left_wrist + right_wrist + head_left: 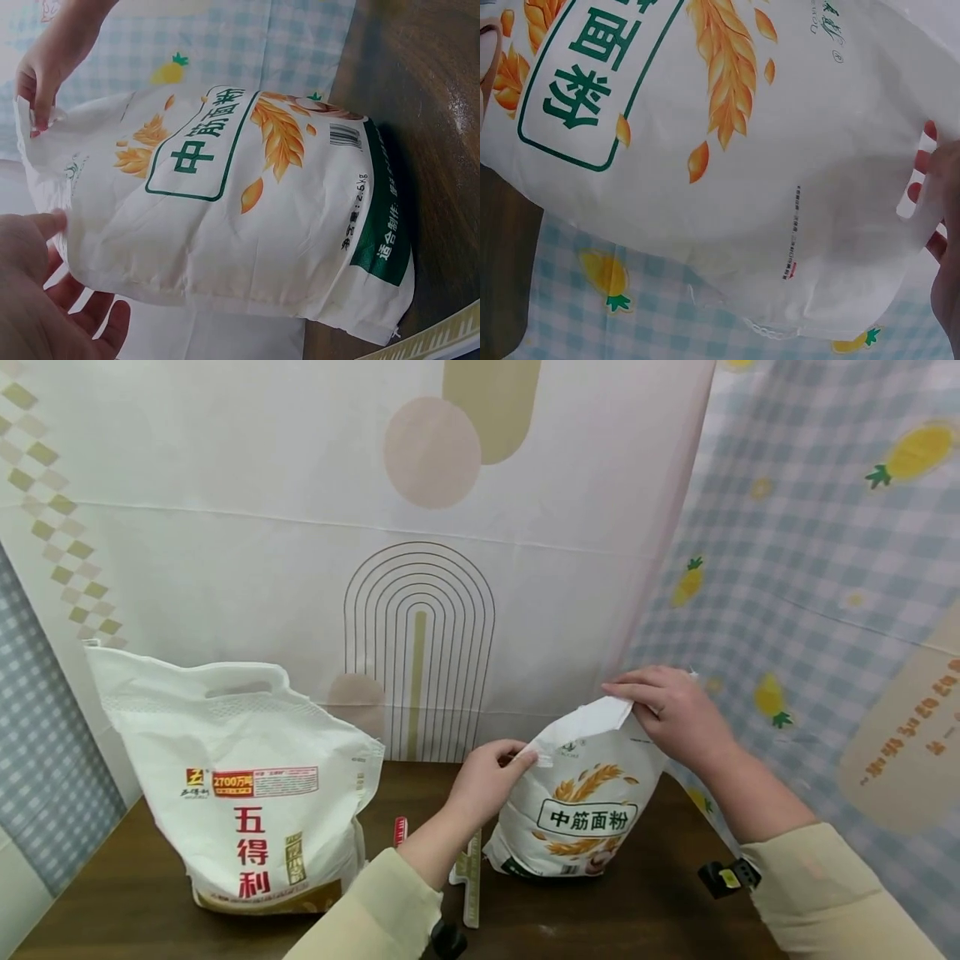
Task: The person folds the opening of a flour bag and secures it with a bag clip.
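A white flour bag (585,802) with wheat ears and a green-framed label stands on the right of the table, its top edge folded over. My left hand (483,781) pinches the left end of that top, thumb in front and fingers behind, as the left wrist view also shows. At the far right end of the top, my right hand (678,718) grips the bag. In the right wrist view, fingertips (915,191) show through a slot near the bag's top. Wrinkles run down the bag's side in the left wrist view.
A larger white bag (270,760) with red characters and a handle cut-out stands to the left. Between the bags lie a yellowish ruler-like strip (472,893) and a small red item (401,829) on the dark wooden table (630,927). Patterned cloth (570,610) hangs behind.
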Demonstrator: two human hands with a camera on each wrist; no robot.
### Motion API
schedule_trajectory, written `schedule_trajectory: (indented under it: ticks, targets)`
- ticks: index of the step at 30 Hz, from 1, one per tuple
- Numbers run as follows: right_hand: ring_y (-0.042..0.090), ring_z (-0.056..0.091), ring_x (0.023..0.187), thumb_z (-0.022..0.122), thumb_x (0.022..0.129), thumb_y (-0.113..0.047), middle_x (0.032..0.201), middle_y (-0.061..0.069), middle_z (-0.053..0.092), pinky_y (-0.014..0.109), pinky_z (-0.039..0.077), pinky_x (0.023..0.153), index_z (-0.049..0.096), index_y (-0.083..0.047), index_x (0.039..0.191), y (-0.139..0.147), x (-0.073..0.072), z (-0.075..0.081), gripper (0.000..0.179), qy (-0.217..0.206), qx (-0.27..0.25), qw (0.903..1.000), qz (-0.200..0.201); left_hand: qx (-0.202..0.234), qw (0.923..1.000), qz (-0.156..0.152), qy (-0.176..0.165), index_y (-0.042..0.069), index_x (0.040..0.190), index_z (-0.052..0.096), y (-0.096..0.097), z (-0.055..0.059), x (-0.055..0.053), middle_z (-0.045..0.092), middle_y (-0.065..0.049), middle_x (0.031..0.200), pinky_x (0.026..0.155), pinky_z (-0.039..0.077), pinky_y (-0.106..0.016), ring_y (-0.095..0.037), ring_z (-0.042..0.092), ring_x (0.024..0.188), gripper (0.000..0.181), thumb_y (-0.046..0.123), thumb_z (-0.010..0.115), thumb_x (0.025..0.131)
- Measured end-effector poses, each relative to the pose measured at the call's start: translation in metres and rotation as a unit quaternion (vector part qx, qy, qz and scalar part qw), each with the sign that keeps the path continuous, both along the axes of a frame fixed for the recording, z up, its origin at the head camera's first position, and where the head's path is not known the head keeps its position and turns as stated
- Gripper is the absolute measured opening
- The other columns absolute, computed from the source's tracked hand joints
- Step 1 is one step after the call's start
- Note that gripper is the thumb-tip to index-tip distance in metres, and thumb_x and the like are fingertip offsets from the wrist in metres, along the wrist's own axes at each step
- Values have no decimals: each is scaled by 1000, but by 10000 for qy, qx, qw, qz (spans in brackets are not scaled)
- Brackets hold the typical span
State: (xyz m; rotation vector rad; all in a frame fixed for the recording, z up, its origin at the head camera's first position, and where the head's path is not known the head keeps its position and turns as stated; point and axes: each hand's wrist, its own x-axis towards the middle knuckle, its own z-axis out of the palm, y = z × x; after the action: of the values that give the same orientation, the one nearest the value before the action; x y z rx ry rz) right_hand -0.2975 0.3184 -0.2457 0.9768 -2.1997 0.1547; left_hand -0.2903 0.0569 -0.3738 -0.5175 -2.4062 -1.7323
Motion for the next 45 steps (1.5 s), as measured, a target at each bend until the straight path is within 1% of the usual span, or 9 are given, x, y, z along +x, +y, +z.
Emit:
schedule_trajectory:
  ticks: [6,9,11,14,17,21,26,36,45]
  targets:
    - [33,59,112,37,79,20,118,11,68,50,46,89,72,-8,116,-6,7,11,58,-454,-392,9981,-155,64,9997,209,85,24,105,75,1,1,0,67,11,92,69,51,-31,-9,61,82,24,43,63,96]
    - [32,56,117,36,87,13,122,10,66,50,45,89,71,-9,119,-15,16,22,52,-936,-901,9899,-573,66,9996,239,93,24,104,75,2,1,0,67,11,91,68,51,-30,-8,60,81,23,42,64,96]
    - [32,55,119,42,95,2,124,9,65,51,46,89,70,-12,121,-23,21,30,40,-1245,-876,9848,-836,39,9996,265,81,23,104,75,3,3,1,67,11,92,67,51,-30,-8,60,80,23,41,64,95]
    - [32,56,119,54,101,-22,126,9,65,54,46,93,70,-14,122,-37,24,37,27,-1573,-103,9813,-1102,-5,9995,305,62,22,104,75,3,4,3,68,10,92,65,51,-28,-7,60,79,23,41,65,95]
    - [32,60,114,61,98,-38,122,8,66,54,46,97,71,-15,120,-49,23,39,33,-1690,834,9747,-1201,-29,9994,340,53,22,103,75,4,6,4,68,10,91,63,50,-27,-7,60,78,22,40,65,95]
    - [30,63,105,70,91,-43,115,4,68,53,48,93,72,-16,116,-55,20,35,37,-1647,1529,9644,-1395,28,9993,374,71,23,102,76,4,6,5,68,10,90,64,50,-27,-7,60,78,21,39,65,95]
    - [28,65,100,73,88,-42,106,3,69,55,47,90,73,-14,111,-50,17,30,36,-1632,1962,9542,-1561,163,9990,387,120,23,102,76,4,4,5,69,10,92,67,51,-29,-8,62,82,18,36,67,95]
    - [18,66,86,69,95,-25,96,-4,69,49,49,79,72,-18,105,-28,13,20,13,-1357,1673,9706,-1074,276,9991,313,119,24,105,74,3,1,5,68,10,95,71,52,-32,-10,62,86,16,34,65,97]
    - [20,67,87,71,92,-18,97,-3,71,50,48,81,73,-17,104,-16,12,12,13,-572,1337,9878,-560,297,9994,182,83,25,110,72,2,-3,6,68,10,99,74,53,-33,-10,63,89,19,36,62,98]
